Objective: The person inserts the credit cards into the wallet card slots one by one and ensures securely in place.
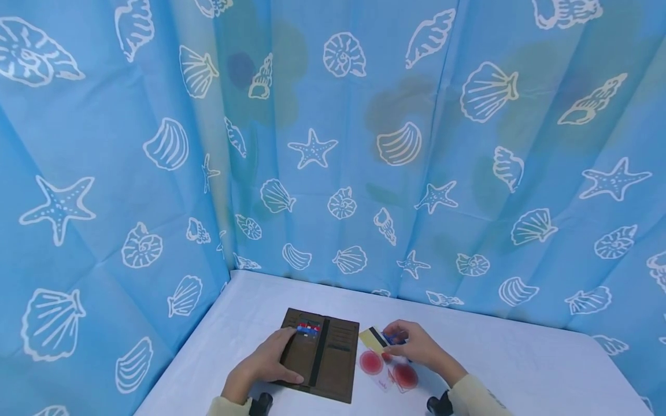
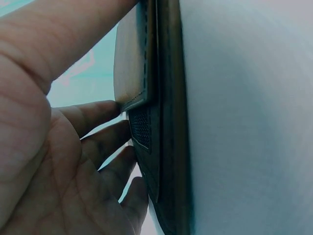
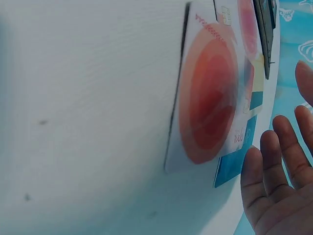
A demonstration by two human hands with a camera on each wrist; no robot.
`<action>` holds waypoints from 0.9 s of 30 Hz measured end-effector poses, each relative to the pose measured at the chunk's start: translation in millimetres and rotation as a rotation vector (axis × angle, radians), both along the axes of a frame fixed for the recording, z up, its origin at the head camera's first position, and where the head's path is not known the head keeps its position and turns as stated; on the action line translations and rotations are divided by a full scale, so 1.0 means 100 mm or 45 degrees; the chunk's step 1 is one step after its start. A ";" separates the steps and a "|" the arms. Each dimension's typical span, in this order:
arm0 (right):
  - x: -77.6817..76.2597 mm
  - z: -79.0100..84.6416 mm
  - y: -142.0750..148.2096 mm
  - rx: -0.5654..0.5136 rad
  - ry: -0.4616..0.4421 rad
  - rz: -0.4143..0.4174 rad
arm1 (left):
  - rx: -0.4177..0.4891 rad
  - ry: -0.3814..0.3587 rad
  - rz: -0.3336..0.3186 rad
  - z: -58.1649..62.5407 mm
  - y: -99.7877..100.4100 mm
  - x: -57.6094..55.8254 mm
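From here, the left hand (image 1: 267, 358), thumb and fingers apart, touches an open brown long wallet (image 1: 338, 370); right of it, the right hand (image 1: 416, 346), digits apart, sits beside a black-striped gold card (image 1: 370, 340).

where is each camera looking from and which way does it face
Head: worn on the head, facing forward and down over an open brown wallet toward a blue curtain with white shells; left grip, right grip and cream fabric sleeves show.
Left wrist: worn there, facing the wallet's edge; left grip's palm and fingers show.
Right wrist: worn there, facing white rectangular cards with red circles; right grip's fingers and part of its palm show.
Head and right wrist share the cards and right grip.
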State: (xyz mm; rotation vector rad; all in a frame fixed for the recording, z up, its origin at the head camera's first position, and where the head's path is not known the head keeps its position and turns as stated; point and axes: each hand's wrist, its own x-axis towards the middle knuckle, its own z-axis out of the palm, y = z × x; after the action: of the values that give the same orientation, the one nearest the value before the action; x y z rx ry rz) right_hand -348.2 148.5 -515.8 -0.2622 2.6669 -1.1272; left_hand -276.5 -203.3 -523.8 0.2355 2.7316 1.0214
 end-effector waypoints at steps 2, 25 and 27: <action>0.01 0.00 0.02 -0.014 -0.004 0.006 | 0.002 0.005 0.000 0.01 0.00 0.00; 0.11 -0.08 0.18 0.001 -0.031 0.004 | 0.014 0.007 -0.003 -0.03 0.00 0.00; 0.12 -0.09 0.19 0.012 -0.032 0.007 | 0.012 0.007 0.001 -0.02 0.00 0.00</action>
State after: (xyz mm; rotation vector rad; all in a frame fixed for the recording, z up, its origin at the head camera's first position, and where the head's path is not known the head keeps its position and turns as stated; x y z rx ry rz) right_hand -336.4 167.3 -524.5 -0.2517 2.6474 -1.1090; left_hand -276.5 -203.1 -526.2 0.2388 2.7329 1.0353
